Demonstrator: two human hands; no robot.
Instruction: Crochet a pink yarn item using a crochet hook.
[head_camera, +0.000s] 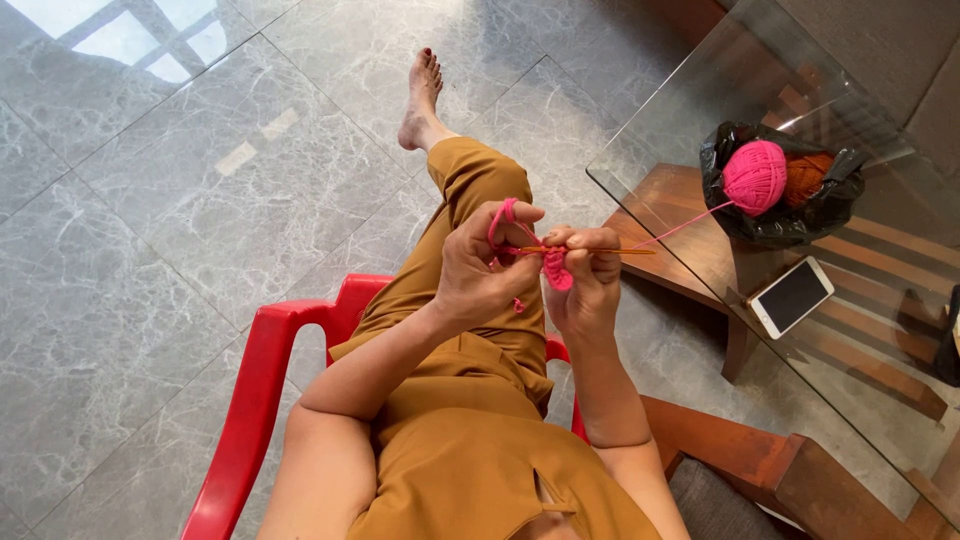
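Crocheting with pink yarn, seated in a red plastic chair (262, 380) over a grey marble floor (150, 220).

Left hand (478, 268) clenched around the pink strand, yarn (503, 222) looped over the raised forefinger; right hand (585, 275) pinching a thin orange crochet hook (600, 251), its far end pointing right. Small pink crocheted piece (556, 270) pressed between the two hands, just under the hook. Strand running taut up and to the right to a pink yarn ball (755, 177) sitting in a black plastic bag (775, 228) on a glass table (690, 110), touching an orange ball (808, 175) in the same bag. White-edged phone (791, 296) lying flat on the glass, near the bag. One leg in mustard trousers (470, 330) crossed, bare foot (421, 98) out over the floor.
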